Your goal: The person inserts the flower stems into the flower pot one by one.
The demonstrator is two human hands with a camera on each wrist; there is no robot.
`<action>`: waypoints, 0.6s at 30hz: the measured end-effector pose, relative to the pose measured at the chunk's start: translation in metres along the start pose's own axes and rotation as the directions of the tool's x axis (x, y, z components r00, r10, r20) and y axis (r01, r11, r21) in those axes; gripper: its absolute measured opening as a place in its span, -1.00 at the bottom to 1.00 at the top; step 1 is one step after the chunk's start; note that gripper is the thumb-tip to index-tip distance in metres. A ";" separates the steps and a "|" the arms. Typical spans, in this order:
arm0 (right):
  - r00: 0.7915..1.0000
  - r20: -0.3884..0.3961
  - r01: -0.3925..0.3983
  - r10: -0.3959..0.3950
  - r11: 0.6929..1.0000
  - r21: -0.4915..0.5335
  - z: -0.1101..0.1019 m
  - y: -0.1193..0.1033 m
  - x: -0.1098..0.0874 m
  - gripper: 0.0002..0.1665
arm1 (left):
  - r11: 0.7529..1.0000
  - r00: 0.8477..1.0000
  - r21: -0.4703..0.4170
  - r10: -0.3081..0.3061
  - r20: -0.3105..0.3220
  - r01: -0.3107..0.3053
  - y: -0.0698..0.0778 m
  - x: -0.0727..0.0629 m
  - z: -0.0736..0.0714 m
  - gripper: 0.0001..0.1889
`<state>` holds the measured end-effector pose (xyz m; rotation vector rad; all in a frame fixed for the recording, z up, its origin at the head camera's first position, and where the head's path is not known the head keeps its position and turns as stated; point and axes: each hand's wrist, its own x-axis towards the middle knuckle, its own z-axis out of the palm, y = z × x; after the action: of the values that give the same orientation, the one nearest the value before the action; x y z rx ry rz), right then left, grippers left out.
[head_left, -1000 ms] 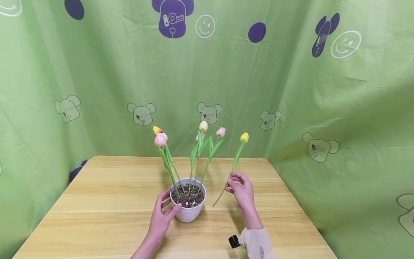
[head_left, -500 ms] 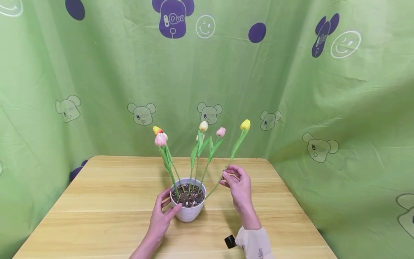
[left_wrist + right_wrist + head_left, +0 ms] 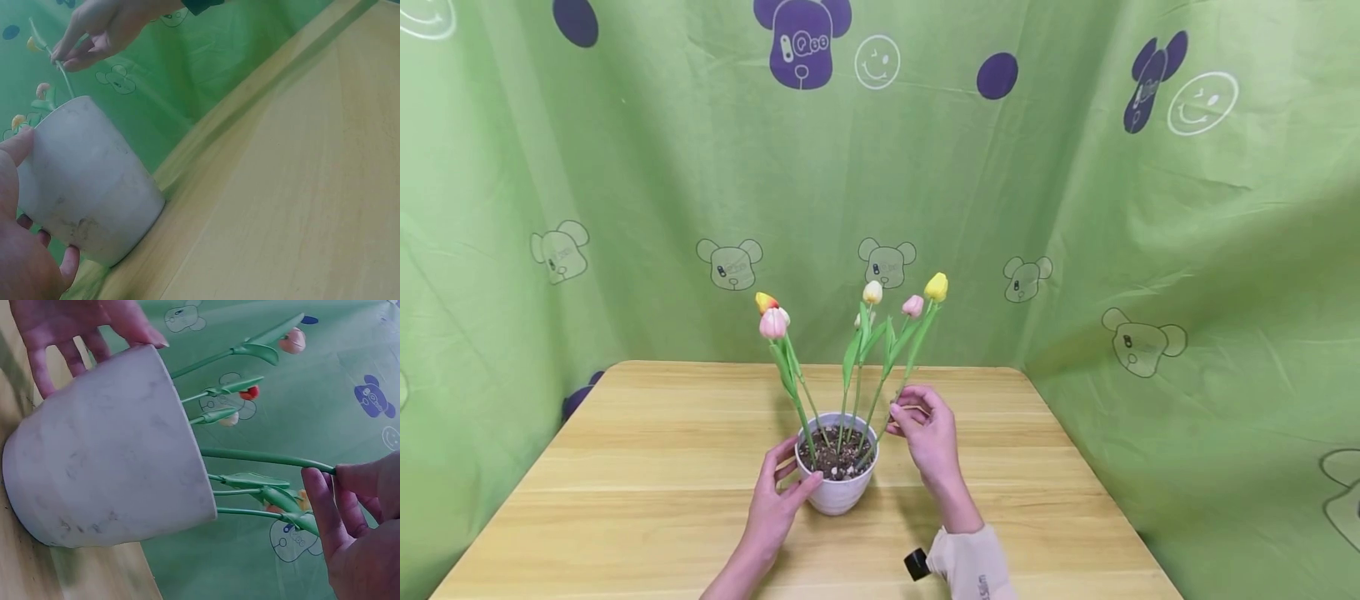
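A white flowerpot (image 3: 837,498) filled with dark soil (image 3: 838,460) stands upright on the wooden table. My left hand (image 3: 777,497) holds it from the left, thumb at the rim and fingers round its side. Between thumb and fingertips, my right hand (image 3: 931,435) pinches the stem of a yellow tulip (image 3: 936,287) just right of the pot. That stem (image 3: 269,457) slants down inside the rim, where its lower end meets the right part of the soil. Several other tulips stand in the pot, among them a pink tulip (image 3: 772,323) and a cream tulip (image 3: 872,292).
The wooden table (image 3: 685,433) runs out around the pot on all sides. A green curtain (image 3: 805,183) printed with bears hangs behind it and along both sides. On the right wrist sits a small black device (image 3: 917,564) beside a pale sleeve (image 3: 967,560).
My right hand has moved left with the yellow tulip. Its lower end has come from outside the pot, past the rim, to the soil. The left hand keeps its hold.
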<state>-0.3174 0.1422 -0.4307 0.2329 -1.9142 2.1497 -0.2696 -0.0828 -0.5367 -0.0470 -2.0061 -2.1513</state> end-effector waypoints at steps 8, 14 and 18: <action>0.999 0.013 0.050 -0.049 0.997 -0.067 0.008 0.008 -0.002 -0.64 | 1.000 1.000 0.002 0.002 0.001 -0.002 -0.001 0.000 -0.001 -0.25; 0.996 0.033 0.084 -0.081 0.993 -0.085 0.013 0.013 -0.004 -0.66 | 1.000 1.000 -0.004 0.002 0.000 -0.002 0.000 0.001 -0.001 -0.25; 0.996 0.034 0.091 -0.088 0.990 -0.104 0.016 0.015 -0.005 -0.66 | 1.000 1.000 -0.009 0.001 -0.001 -0.001 -0.001 0.001 0.000 -0.25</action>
<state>-0.3180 0.1248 -0.4444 0.3253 -1.9873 1.9918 -0.2703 -0.0831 -0.5375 -0.0489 -1.9960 -2.1590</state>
